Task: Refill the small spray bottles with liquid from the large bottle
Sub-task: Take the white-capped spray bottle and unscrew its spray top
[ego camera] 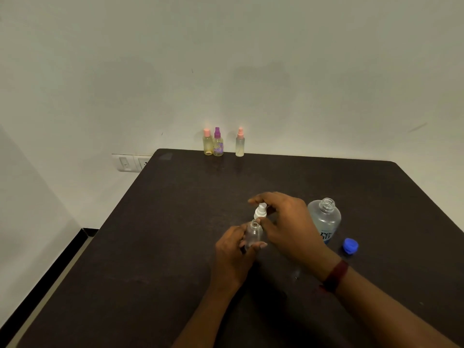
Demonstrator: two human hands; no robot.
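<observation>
My left hand (232,249) grips a small clear spray bottle (253,234) upright on the dark table, its neck open. Just above that neck my right hand (283,222) pinches the white spray cap (260,213), which is off the bottle. The large clear bottle (324,218) with a blue-lettered label stands uncapped to the right of my hands. Its blue cap (350,245) lies on the table beside it.
Three more small spray bottles stand at the table's far edge by the wall: one yellowish with a pink cap (207,143), one with purple flowers and a purple cap (218,143), one clear with a pink cap (240,143). A wall switch plate (130,162) is at left.
</observation>
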